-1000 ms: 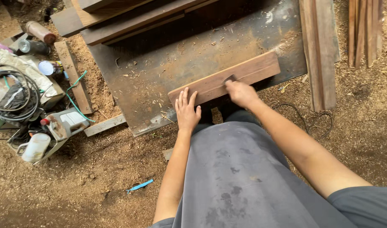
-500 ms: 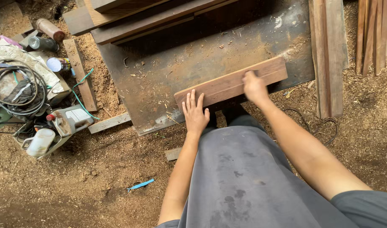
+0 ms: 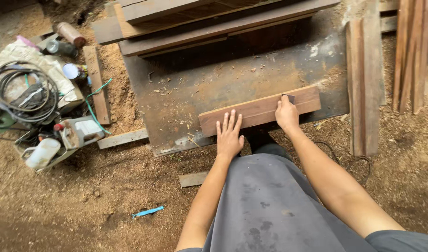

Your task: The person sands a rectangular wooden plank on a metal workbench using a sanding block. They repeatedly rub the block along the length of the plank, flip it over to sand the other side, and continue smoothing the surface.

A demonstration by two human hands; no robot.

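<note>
Plank (image 3: 260, 110) lies mid-frame on the metal sheet (image 3: 214, 79); left hand (image 3: 229, 134) presses flat, fingers spread, steadying it while right hand (image 3: 287, 113) pinches a small dark scraper (image 3: 288, 98).

shirt: plain grey tee on me, short sleeves, right sleeve edge showing down in the corner
stains: a few darker blotches down the front
arms: bare from the sleeves down
left hand (image 3: 229, 135): bare, no glove
right hand (image 3: 287, 113): same, no rings or watch
</note>
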